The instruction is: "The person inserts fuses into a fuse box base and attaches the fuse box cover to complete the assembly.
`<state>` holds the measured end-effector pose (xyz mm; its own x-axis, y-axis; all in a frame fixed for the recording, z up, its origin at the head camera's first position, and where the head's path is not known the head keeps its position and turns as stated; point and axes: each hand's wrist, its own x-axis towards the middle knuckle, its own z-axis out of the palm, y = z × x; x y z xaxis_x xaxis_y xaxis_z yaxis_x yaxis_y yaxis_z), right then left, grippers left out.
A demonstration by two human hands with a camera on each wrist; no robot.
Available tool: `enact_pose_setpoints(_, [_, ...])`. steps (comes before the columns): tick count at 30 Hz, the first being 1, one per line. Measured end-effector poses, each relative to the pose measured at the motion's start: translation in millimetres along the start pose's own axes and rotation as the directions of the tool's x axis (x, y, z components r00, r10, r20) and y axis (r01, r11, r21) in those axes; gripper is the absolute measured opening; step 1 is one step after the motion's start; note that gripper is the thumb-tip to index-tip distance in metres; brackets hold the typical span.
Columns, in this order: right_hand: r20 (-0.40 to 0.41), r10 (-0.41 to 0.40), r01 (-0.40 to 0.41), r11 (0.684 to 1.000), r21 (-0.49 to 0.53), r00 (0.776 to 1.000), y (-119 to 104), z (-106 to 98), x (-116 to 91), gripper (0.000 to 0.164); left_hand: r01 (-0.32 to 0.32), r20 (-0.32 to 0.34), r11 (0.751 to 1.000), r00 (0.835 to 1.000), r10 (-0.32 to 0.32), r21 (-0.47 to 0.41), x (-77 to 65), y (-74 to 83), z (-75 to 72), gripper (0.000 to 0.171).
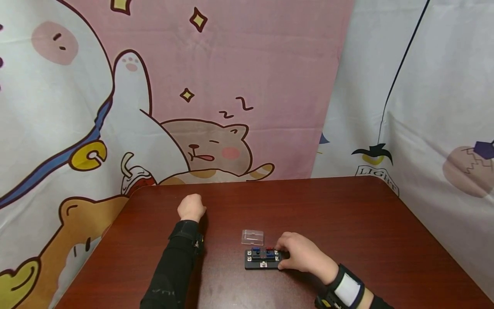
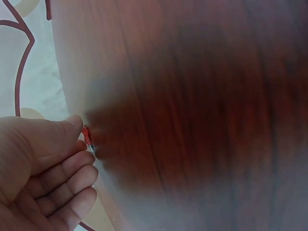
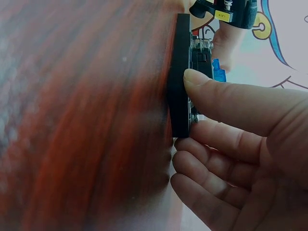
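A black fuse block (image 1: 263, 265) lies on the table, with blue and red blade fuses set in its top and metal screws along it. My right hand (image 1: 302, 253) grips the block's right end; in the right wrist view the thumb (image 3: 207, 86) presses on its near side edge. My left hand (image 1: 191, 207) is farther back and to the left, apart from the block. Between its thumb and forefinger it pinches a small red blade fuse (image 2: 86, 135) with a metal prong showing. The fingers hide part of this fuse, and the head view does not show it.
Just behind the block lies a clear plastic cover (image 1: 252, 237). Both stand on a dark red-brown wooden table (image 1: 328, 206). Its far edge meets a hanging cloth (image 1: 270, 86) with cartoon animals. Each wrist wears a strapped band.
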<state>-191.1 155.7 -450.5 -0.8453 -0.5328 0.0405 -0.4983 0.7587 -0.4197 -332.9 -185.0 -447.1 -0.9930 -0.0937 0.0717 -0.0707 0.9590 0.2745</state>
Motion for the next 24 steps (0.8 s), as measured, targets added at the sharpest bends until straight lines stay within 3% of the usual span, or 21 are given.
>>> enact_pose_setpoints(12, [0.001,0.001,-0.001,1.000,0.005,1.000,1.9,0.9,1.8,0.032,0.001,0.002,1.000,1.000,-0.001,0.005,5.0,-0.1,1.2,0.009])
enact_pose_setpoints(24, [0.005,-0.008,0.008,1.000,0.007,1.000,0.6,-0.6,0.8,0.032,-0.003,0.016,1.000,1.000,0.003,0.006,4.0,3.1,-0.4,0.014])
